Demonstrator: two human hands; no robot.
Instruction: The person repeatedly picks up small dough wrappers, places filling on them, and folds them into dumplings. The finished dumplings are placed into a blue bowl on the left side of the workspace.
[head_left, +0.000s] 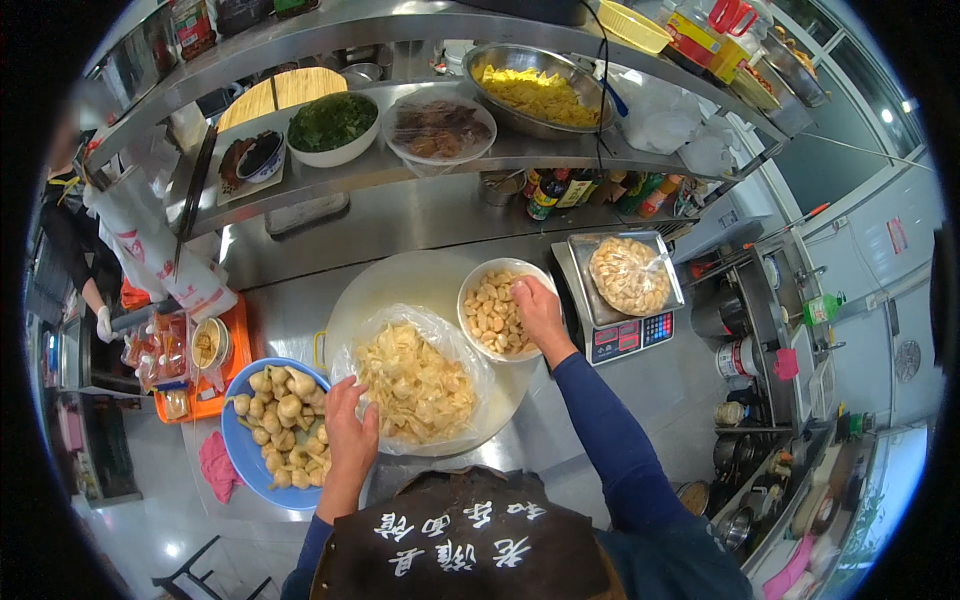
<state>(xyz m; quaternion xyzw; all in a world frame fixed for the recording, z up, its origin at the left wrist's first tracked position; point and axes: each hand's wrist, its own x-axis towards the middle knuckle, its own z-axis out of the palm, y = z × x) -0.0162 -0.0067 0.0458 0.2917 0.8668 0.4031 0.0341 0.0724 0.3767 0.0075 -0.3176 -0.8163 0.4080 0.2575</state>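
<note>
My right hand (537, 306) is over the right side of a white bowl (462, 289) of peeled garlic cloves (491, 309), its fingertips down at the cloves; whether it grips one is hidden. Between my hands, a clear plastic bag (480, 375) full of garlic skins (412, 382) lies open on a round cutting board (390, 274). My left hand (354, 420), fingers apart and apparently holding nothing, is between that bag and a blue basin (259, 491) of whole garlic bulbs (289, 407). A tied bag of peeled cloves (630, 276) rests on a digital scale (630, 337).
Above the counter, a steel shelf (360, 180) carries a bowl of chopped greens (332, 127), a covered bowl (439, 131) and a large steel bowl (540, 90). Bottles (546, 196) stand beneath it. An orange tray (240, 337) and pink cloth (218, 466) are left. Another person's gloved hand (105, 324) shows far left.
</note>
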